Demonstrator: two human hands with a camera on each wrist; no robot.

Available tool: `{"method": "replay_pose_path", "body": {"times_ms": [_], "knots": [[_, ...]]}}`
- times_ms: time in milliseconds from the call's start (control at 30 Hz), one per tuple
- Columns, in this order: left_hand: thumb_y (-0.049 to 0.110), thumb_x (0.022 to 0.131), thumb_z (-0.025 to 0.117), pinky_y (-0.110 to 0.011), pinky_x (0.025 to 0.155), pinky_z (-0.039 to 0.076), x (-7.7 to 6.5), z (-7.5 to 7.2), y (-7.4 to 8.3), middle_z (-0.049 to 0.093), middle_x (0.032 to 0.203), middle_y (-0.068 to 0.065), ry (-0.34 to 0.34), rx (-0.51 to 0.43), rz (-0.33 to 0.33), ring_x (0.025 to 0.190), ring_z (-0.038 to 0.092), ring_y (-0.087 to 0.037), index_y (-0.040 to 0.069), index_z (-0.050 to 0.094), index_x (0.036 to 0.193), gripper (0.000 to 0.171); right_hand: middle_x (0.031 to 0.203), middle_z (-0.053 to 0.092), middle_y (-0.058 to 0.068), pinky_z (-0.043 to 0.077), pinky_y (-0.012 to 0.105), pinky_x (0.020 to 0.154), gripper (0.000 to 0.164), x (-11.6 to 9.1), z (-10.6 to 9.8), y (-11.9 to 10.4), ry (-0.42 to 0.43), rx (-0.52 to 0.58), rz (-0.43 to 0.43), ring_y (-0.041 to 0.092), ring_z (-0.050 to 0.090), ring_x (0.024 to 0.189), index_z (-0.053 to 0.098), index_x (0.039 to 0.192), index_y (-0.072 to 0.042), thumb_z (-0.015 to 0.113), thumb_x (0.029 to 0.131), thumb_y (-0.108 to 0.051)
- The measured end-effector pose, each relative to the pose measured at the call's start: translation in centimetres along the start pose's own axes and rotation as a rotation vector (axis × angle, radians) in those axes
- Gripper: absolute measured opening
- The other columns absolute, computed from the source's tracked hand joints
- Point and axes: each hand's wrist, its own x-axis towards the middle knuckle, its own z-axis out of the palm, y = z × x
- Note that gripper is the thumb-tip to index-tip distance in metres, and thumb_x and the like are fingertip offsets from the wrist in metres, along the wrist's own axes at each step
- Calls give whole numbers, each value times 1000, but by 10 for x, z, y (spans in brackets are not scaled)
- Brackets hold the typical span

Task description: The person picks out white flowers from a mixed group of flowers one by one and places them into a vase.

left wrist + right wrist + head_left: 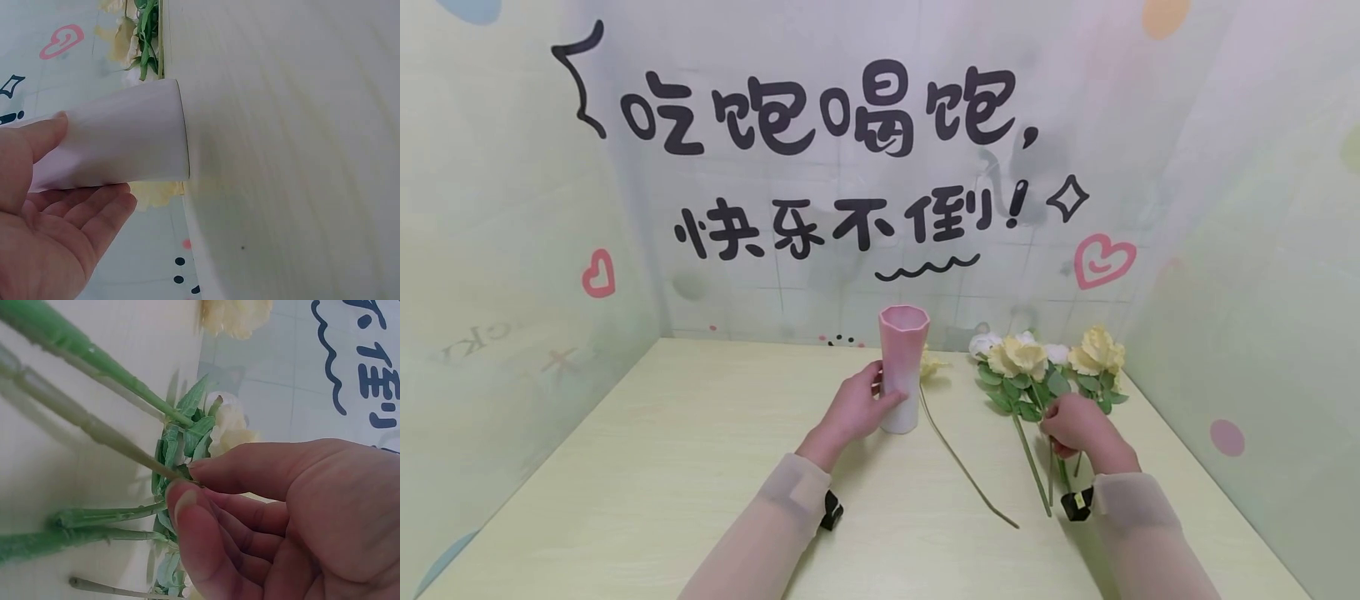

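My left hand (859, 408) is half-cupped round the lower part of a tall, faceted, pink-to-white vase, ceramic-looking (904, 346), thumb in front, fingers behind. Vase stands roughly upright on the pale wood-grain tabletop (700, 467); can't tell if the base sits fully flat. My right hand (1086, 429), between 3 and 4 o'clock from the vase, pinches one thin brownish-green artificial stem (94, 425) between thumb and index fingertip, other fingers loosely bent. Which bloom it carries: can't tell, fingers hide it.

Risks. Pinched stem is right among thick green plastic stems (75, 347) and the dark green leaves (1028, 408); leaves could hook, and a pull would likely drag neighbours along. Only fingertips on it, so a heavy bloom could make it twist or slip. Pale yellow ruffled bloom (1018, 358) and white round blooms (983, 343) crowd at 3 o'clock from the vase, more snag points.

Vase: tall, narrow, held low, so a bump up top could tip it if my left fingers slacken. A loose brown-green stem (962, 467) runs from just beside it toward 5 o'clock; a shifting base could ride onto it and wobble, or a sleeve could sweep it.
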Motion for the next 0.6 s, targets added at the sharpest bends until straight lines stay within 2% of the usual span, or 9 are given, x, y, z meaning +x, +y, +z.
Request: {"method": "replay_pose_path", "body": {"times_ms": [400, 600], "knots": [[26, 97, 69, -43, 98, 50, 1, 1, -1, 52, 139, -15, -3, 9, -4, 119, 53, -26, 1, 40, 146, 63, 53, 56, 5, 52, 34, 52, 41, -4, -4, -5, 19, 12, -1, 18, 55, 49, 46, 58, -14, 53, 97, -6], [26, 97, 69, -44, 99, 50, 0, 0, 0, 51, 139, -15, -6, 8, -11, 120, 52, -26, 2, 40, 147, 63, 60, 59, 7, 56, 38, 57, 19, -4, -6, -9, 32, 15, 0, 18, 58, 54, 59, 79, -1, 54, 97, -6]]}}
